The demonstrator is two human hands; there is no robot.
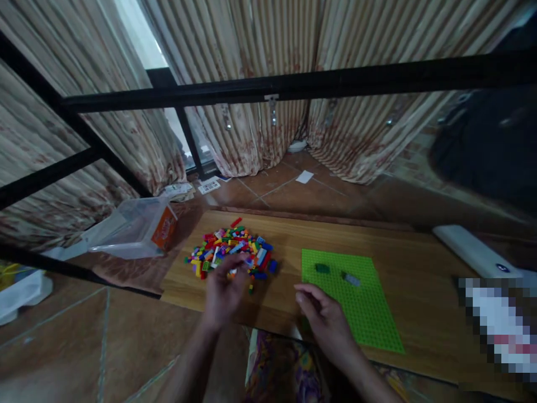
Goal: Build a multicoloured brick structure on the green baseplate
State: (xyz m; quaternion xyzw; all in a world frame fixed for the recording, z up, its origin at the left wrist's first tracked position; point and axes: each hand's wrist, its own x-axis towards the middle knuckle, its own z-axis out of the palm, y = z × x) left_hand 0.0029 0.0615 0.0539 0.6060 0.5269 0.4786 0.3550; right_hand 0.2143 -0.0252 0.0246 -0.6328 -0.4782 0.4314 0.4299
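Observation:
My left hand is over the near side of a pile of small coloured toy bricks. Its thumb and fingers come together in a pinch, blurred, and what is between them cannot be made out against the pile. My right hand is at the left edge of a bright green studded baseplate, fingers loosely curled and a little apart, with nothing visible in them. On the baseplate sit a dark green brick and a grey brick, apart from each other.
A wooden board carries the pile and baseplate. A clear plastic box with an orange label stands to the left. At the right is a white device. A black metal bar crosses before striped curtains. Papers lie on the tiled floor.

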